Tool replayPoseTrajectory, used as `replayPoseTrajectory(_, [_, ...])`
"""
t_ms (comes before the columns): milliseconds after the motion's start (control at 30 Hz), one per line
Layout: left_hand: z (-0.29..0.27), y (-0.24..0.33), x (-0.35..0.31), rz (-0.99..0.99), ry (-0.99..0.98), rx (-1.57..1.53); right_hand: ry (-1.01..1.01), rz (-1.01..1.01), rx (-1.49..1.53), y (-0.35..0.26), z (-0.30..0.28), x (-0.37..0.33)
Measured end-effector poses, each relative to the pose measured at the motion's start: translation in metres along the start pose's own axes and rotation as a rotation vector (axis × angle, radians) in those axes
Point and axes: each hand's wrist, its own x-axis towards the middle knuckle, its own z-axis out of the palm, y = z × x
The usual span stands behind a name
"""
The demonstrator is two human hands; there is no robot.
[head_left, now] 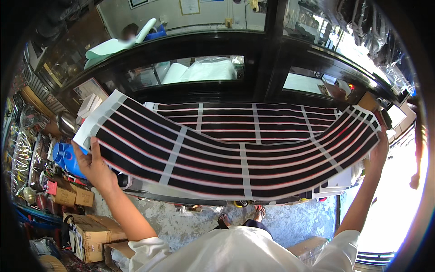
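A long flexible sheet (213, 164), black with pale red-edged stripes and grey cross bands, sags in a curve between my hands. My left hand (96, 167) pinches its pale left end, thumb and fingers on either side of the edge. At the raised right end, my right hand (379, 147) grips the edge; the sheet partly hides its fingers. Behind the held sheet lies a second, similar striped sheet (226, 119), flat on the counter, its near part covered by the first.
A dark-framed glass partition (267, 59) runs along the far side. Blue containers (68, 156) stand by my left hand. Cardboard boxes (93, 233) and crowded shelved goods line the left. Another box (308, 247) is on the floor at lower right. Bright light enters at right.
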Motion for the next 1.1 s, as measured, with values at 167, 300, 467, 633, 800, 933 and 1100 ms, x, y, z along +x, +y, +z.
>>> replayPoseTrajectory(167, [0.036,-0.073,0.011,-0.109,0.113,-0.134,0.005,0.000,0.239,0.052,-0.006,0.066])
replayPoseTrajectory(300, [0.037,-0.157,-0.012,-0.479,0.187,-0.140,0.189,0.219,0.225,0.127,-0.014,0.071])
replayPoseTrajectory(467, [0.012,-0.223,-0.031,-0.692,0.133,-0.031,0.316,0.369,-0.080,0.186,-0.021,0.042])
replayPoseTrajectory(633, [-0.003,-0.239,-0.024,-0.618,0.197,0.183,0.156,0.232,-0.136,0.179,-0.025,0.023])
replayPoseTrajectory(800, [-0.006,-0.240,-0.016,-0.682,0.131,0.228,0.145,0.248,-0.218,0.189,-0.042,0.026])
replayPoseTrajectory(933, [0.003,-0.234,-0.017,-0.618,0.162,0.210,0.062,0.007,-0.579,0.197,-0.051,0.031])
replayPoseTrajectory(1100, [0.022,-0.207,-0.029,-0.311,0.102,0.471,0.009,-0.413,-1.222,0.172,-0.029,0.001])
